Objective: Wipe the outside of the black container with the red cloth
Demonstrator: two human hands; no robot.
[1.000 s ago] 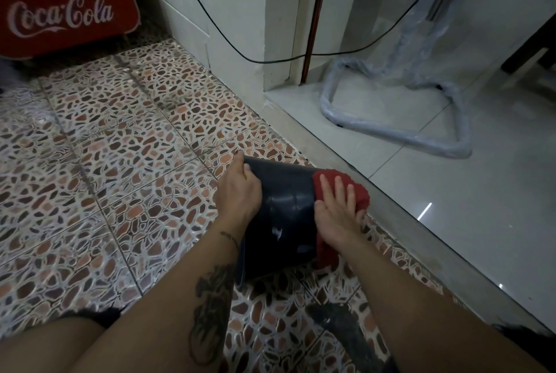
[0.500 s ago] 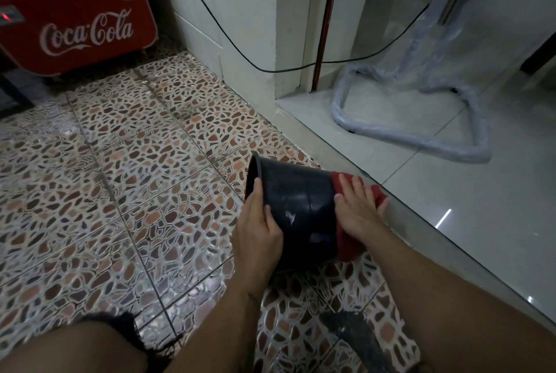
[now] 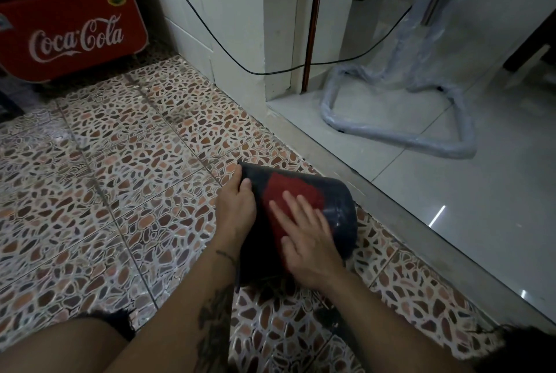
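Red cloth (image 3: pixel 290 192) lies pressed flat under the open right hand (image 3: pixel 307 240) on the black container (image 3: pixel 343 207), tipped sideways on the pebble-tiled floor (image 3: pixel 120 177); the left hand (image 3: pixel 236 207) grips its rim.

"coca-cola" in white script on red cooler (image 3: pixel 69 32).

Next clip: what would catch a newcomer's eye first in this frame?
Probably the red cloth, pressed flat by the right hand onto the side of the black container, which lies tipped over on the pebble-patterned floor tiles at centre. The left hand grips the container's rim end. Next, the red Coca-Cola cooler at top left stands out.
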